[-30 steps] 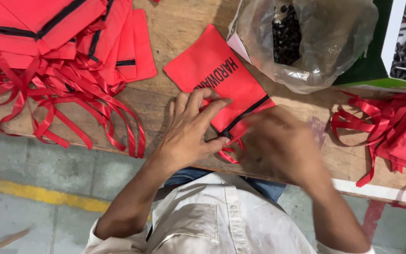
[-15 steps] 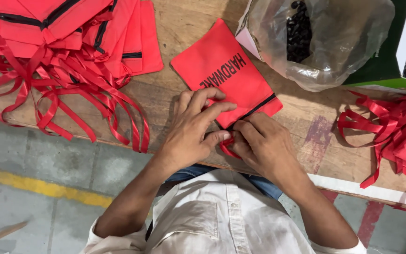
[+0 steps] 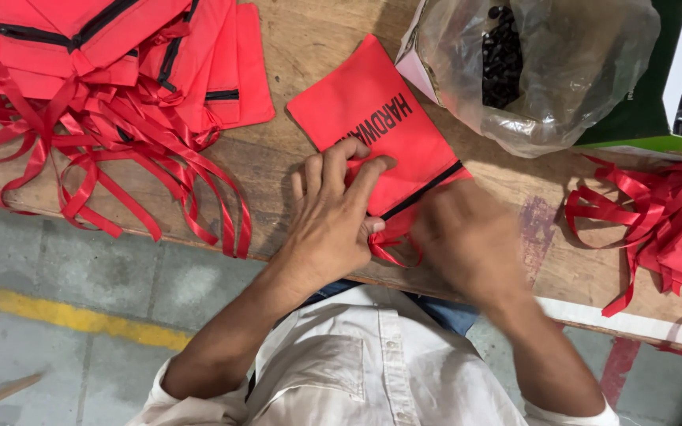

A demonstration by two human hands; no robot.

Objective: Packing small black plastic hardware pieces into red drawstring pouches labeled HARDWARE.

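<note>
Head view is showing the left hand [image 3: 333, 221] pressing its fingers flat on a red fabric zip pouch with black lettering [image 3: 372, 126], which is lying on the worn wooden counter [image 3: 294, 47] just beyond the near edge; the thumb is pinching the red ribbon tie [image 3: 392, 241] at the pouch's zip corner. The right hand [image 3: 467, 237], at three o'clock from the left, is blurring badly, so I cannot tell whether its grip is wide or closed on the ribbon. As I judge it, a tug could be dragging the pouch off the edge or snagging the ribbon in the black zip. At ten o'clock a heap of red pouches with trailing ribbons [image 3: 104, 71] is being cut off by the frame; the clear plastic bag of small dark parts [image 3: 530, 63] at one o'clock is too hazy to identify.
</note>
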